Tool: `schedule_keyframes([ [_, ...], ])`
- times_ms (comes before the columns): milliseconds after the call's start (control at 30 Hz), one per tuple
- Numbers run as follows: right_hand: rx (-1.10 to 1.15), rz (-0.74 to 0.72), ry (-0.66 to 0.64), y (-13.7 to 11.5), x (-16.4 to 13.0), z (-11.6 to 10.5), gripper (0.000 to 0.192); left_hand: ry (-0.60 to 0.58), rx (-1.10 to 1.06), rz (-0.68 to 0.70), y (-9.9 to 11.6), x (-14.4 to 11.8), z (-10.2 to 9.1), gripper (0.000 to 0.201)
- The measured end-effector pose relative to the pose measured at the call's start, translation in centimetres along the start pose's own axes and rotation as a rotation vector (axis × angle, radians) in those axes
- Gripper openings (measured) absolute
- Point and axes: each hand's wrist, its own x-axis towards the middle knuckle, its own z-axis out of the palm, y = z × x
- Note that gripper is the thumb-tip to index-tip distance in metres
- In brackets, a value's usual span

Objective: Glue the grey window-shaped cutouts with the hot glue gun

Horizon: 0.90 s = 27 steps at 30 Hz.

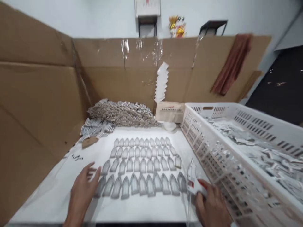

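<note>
- I see my left hand (82, 186) lying flat on the white desk (59, 189), grip released, fingers spread and touching the left end of the nearest row of metal pieces (142, 164).
- Those pieces are small, silvery and pointed-arch shaped, laid flat in four neat rows at the middle of the desk; the last one at 9 o'clock in the front row sits under my fingertips.
- My right hand (211, 205) is at about 4 o'clock from the rows, grip clenched on a small white and red tool (196, 186); I cannot tell what kind of tool it is.
- A thin clear piece (191, 170) stands just above that tool, too blurred to name.
- At 12 o'clock from the rows there is a large heap of the same silvery parts (120, 113), with a smaller spill (94, 128) at 10 o'clock.
- A white slotted plastic crate (213, 148) sits at 3 o'clock, touching the desk edge, holding loose silvery scraps.
- A small brown carton (169, 112) stands at 1 o'clock, beside the crate's far corner.
- Cardboard walls (35, 101) stand round the desk at the left and back.
</note>
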Motion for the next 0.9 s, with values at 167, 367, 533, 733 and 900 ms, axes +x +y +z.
schedule_keyframes([
  [167, -0.018, 0.151, -0.123, -1.2, 0.9, -2.1, 0.033, -0.251, 0.191, 0.007, -0.5, 1.1, 2.9, 0.061],
  [367, 0.025, 0.100, -0.101, -1.0, 1.0, -2.5, 0.033, -0.273, 0.120, -0.035, -0.5, 1.9, 2.8, 0.053],
  [533, 0.319, 0.050, -0.081, -1.2, 2.4, -2.9, 0.029, -0.156, -0.120, -0.128, 0.0, 2.9, 2.9, 0.040],
  [733, 0.817, 0.248, -0.516, -6.4, 3.9, -8.2, 0.027, -0.282, -0.447, -0.232, 3.9, -1.1, 3.4, 0.059],
  [900, 0.885, 0.250, -0.874, -10.2, 4.0, -9.8, 0.039, -0.481, -0.577, -0.281, 8.4, -5.8, 3.1, 0.065],
])
